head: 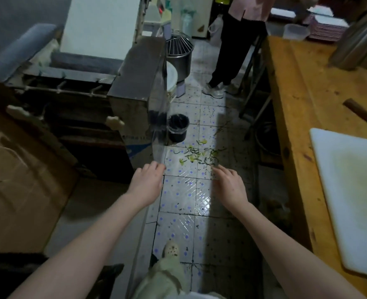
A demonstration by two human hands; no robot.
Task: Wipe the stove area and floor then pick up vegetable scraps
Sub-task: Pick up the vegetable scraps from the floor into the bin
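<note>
Both arms reached out over the tiled floor (178, 197). The left hand (147, 182) held nothing, and its fingers were loosely bent. The right hand (230, 184) held nothing too, with its fingers spread and pointing down. The green and yellow vegetable scraps (197, 155) lay on the floor just past the fingertips, near a small black bin (177, 127). On the right stood a wooden counter (297, 104) with a white cutting board (350, 190) and a knife (363, 114) on it.
</note>
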